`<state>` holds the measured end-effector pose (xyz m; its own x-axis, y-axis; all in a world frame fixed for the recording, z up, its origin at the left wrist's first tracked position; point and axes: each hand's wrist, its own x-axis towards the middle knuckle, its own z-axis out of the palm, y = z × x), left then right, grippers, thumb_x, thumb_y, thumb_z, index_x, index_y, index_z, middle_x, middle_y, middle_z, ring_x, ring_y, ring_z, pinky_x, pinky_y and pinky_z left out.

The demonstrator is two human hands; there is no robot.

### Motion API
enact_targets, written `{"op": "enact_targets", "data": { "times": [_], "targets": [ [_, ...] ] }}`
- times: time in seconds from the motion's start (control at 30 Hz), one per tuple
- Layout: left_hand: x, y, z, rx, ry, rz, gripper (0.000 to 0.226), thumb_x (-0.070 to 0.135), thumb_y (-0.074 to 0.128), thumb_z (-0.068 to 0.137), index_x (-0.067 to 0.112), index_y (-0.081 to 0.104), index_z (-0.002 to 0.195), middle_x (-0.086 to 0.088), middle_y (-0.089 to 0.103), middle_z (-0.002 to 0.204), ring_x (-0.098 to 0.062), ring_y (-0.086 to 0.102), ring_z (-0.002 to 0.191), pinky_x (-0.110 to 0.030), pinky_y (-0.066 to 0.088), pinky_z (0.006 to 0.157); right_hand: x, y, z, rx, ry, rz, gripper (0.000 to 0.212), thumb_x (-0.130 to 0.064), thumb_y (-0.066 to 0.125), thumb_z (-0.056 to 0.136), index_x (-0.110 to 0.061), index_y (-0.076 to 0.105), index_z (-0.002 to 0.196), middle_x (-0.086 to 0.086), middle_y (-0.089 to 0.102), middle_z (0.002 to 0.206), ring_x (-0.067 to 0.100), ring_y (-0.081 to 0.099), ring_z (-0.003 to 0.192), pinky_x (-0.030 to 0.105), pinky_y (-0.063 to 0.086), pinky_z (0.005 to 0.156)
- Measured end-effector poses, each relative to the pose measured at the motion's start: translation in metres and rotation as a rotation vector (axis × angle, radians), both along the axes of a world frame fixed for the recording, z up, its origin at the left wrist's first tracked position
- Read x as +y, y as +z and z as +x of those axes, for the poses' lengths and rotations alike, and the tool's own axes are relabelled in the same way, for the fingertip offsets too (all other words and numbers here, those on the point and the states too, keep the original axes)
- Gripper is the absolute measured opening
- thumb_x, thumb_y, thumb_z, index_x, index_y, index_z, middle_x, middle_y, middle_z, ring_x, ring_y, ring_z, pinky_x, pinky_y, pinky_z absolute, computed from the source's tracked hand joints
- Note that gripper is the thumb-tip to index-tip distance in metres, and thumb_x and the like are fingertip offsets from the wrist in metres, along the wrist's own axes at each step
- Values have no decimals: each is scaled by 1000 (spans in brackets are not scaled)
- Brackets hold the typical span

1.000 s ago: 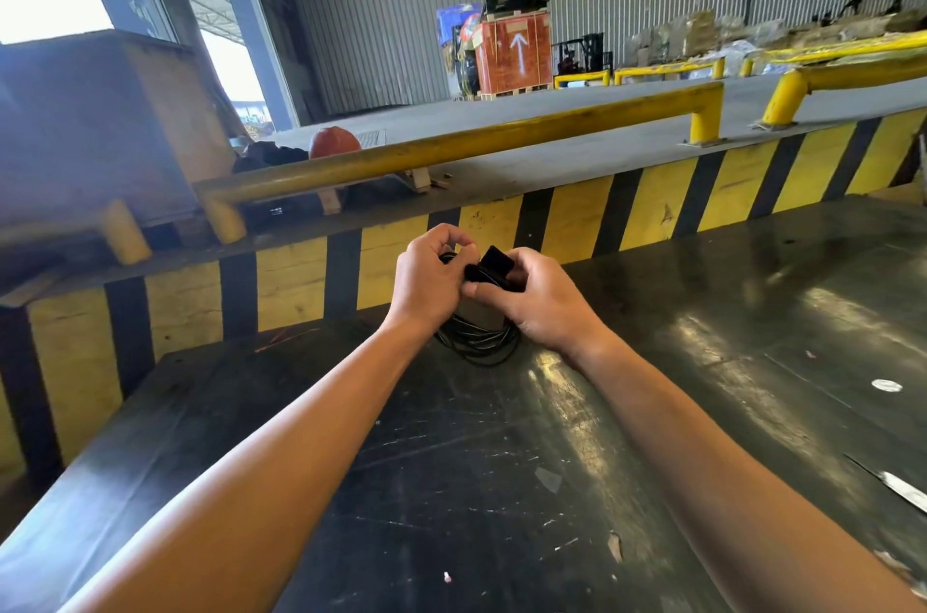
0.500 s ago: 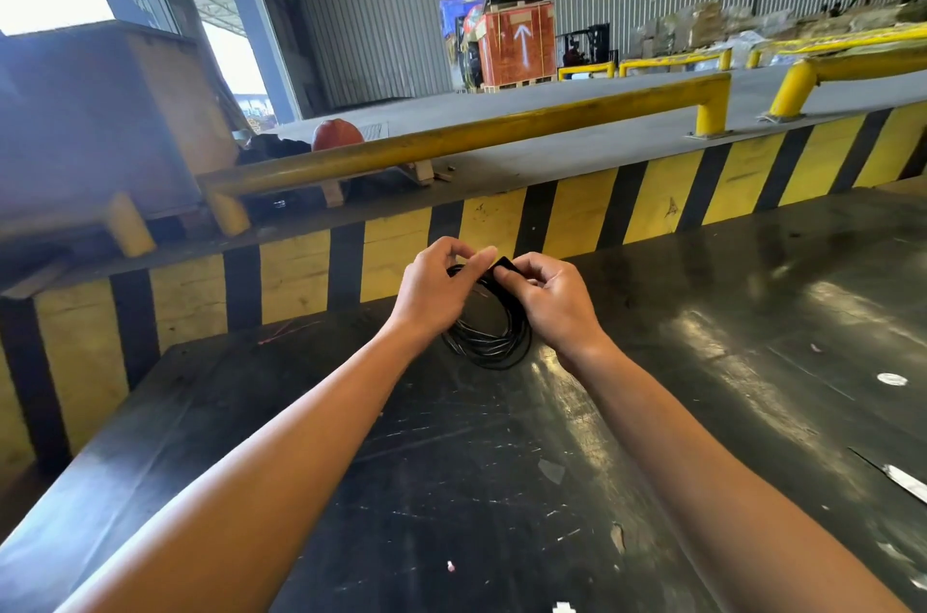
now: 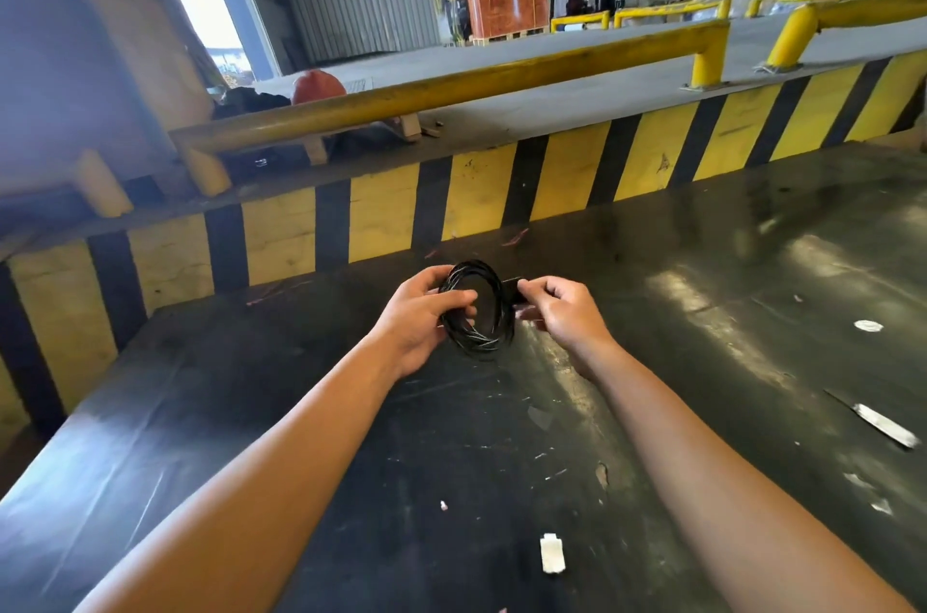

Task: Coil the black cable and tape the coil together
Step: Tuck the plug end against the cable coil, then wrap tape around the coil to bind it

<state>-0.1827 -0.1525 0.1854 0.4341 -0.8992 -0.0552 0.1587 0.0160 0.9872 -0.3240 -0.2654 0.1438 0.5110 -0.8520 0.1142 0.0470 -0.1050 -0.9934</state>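
Observation:
The black cable point(image 3: 476, 341) is wound into a round coil of several loops, held upright just above the dark table point(image 3: 501, 462). My left hand point(image 3: 419, 319) grips the coil's left side, thumb across the strands. My right hand point(image 3: 564, 316) pinches a piece of black tape point(image 3: 512, 290) against the coil's right side with thumb and forefinger. How far the tape wraps around the strands is hidden by my fingers.
A yellow-and-black striped wall point(image 3: 501, 191) with a yellow rail point(image 3: 451, 96) runs along the table's far edge. White scraps point(image 3: 552, 554) and a white strip point(image 3: 885, 424) lie on the table near me and at the right. An orange helmet point(image 3: 317, 86) sits behind the rail.
The coil has been lowered and turned so its open ring faces me. My hands have moved apart to its left and right sides, the right one still on the tape.

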Motion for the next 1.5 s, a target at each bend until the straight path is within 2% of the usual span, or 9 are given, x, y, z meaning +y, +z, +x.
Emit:
{"op": "enact_targets", "data": {
  "times": [0.13, 0.27, 0.4, 0.53, 0.7, 0.83, 1.03, 1.17, 1.5],
  "targets": [
    [13, -34, 8, -108, 124, 231, 40, -7, 68, 78, 9, 57, 113, -10, 61, 83, -15, 58, 60, -25, 55, 55, -5, -70, -16, 470, 51, -16, 19, -27, 62, 88, -14, 58, 75, 6, 67, 75, 11, 62, 55, 22, 48, 57],
    [35, -67, 15, -129, 93, 341, 56, -9, 68, 77, 17, 55, 126, -9, 58, 80, -15, 55, 56, -24, 54, 57, 12, -140, -42, 1047, 405, -133, 22, -32, 71, 78, -12, 63, 82, 12, 69, 89, 19, 60, 73, 26, 46, 64],
    [49, -85, 13, -129, 4, 377, 60, -7, 67, 79, 26, 56, 127, -8, 57, 83, -15, 55, 60, -27, 54, 63, 39, -187, -49, 1259, 547, -179, 58, -51, 72, 68, -8, 64, 105, 11, 67, 112, 28, 58, 109, 40, 47, 94],
    [51, -95, 14, -135, -41, 402, 59, -4, 68, 80, 28, 57, 128, -6, 61, 79, -16, 64, 70, -30, 53, 71, 59, -196, -41, 1273, 565, -257, 36, -27, 71, 65, -20, 62, 100, 3, 66, 114, 26, 62, 101, 36, 52, 82],
    [49, -95, 12, -135, 5, 355, 53, -6, 64, 82, 29, 61, 122, -2, 60, 72, -13, 55, 58, -24, 53, 63, 55, -192, -28, 1124, 550, -208, 14, -16, 68, 74, -16, 73, 87, 2, 74, 99, 16, 64, 89, 25, 49, 72],
    [44, -89, 15, -246, 86, 348, 40, -2, 65, 82, 26, 69, 111, -7, 61, 83, -12, 47, 58, -23, 47, 58, 30, -145, -14, 636, 285, 70, 9, -12, 69, 81, -15, 61, 85, 1, 64, 71, 14, 61, 60, 28, 49, 56],
    [27, -58, 11, -293, 49, 321, 5, 22, 74, 80, 20, 74, 85, 3, 64, 72, -11, 44, 57, -22, 39, 51, 10, -37, -4, -3, 241, 346, 9, -3, 59, 89, -12, 60, 90, 8, 66, 78, 4, 66, 51, 18, 53, 52],
    [15, -28, 6, -296, -16, 233, 19, 34, 67, 85, 21, 75, 97, 16, 61, 60, -9, 37, 54, -24, 36, 54, 6, 6, -2, -82, 282, 306, 5, -11, 59, 90, -11, 62, 86, 4, 66, 74, 4, 65, 51, 16, 52, 51],
    [9, 40, 1, -312, -75, 113, 22, 32, 56, 93, 17, 71, 96, 13, 56, 51, -4, 41, 43, -22, 38, 53, 8, 57, 4, -3, 342, 80, 14, -18, 62, 89, -4, 65, 90, -1, 62, 63, 5, 54, 48, 21, 44, 54]
  ]
}}
